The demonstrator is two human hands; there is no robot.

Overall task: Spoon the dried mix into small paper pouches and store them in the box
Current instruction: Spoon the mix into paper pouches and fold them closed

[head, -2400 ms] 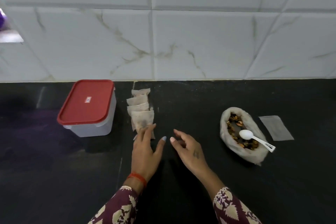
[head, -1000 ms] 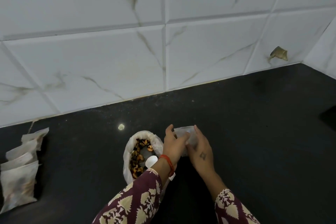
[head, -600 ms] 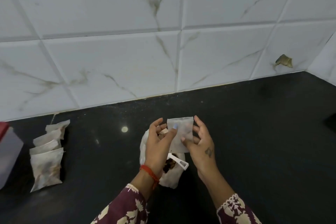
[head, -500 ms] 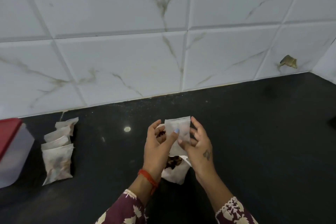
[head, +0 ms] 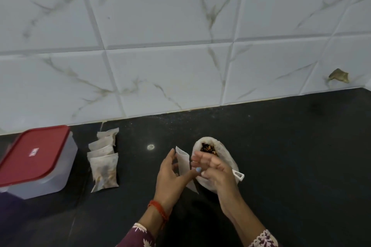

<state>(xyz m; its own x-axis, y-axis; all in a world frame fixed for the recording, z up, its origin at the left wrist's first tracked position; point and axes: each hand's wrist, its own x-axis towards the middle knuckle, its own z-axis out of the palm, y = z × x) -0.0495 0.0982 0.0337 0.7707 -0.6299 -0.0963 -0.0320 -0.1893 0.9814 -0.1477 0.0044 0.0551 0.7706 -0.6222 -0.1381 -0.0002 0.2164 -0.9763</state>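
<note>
My left hand (head: 171, 175) pinches an empty white paper pouch (head: 183, 161) between thumb and fingers and holds it upright above the black counter. My right hand (head: 217, 169) is just right of the pouch with loosely spread fingers, whose tips are at the pouch's edge. It hovers over the open white bag of dried mix (head: 210, 147). The handle of a white spoon (head: 239, 175) pokes out from behind my right hand. Several filled pouches (head: 104, 166) lie in an overlapping row at the left. The clear box with its red lid (head: 34, 158) on stands further left.
The black counter (head: 291, 156) runs to a white marble-tiled wall (head: 180, 56) at the back. A chipped spot (head: 339, 76) marks the wall at the right.
Both hands lifted the empty pouch from beside the bag and held it up. Now it is turned edge-on in my left hand and my right hand's fingers have loosened. The view has swung left.
</note>
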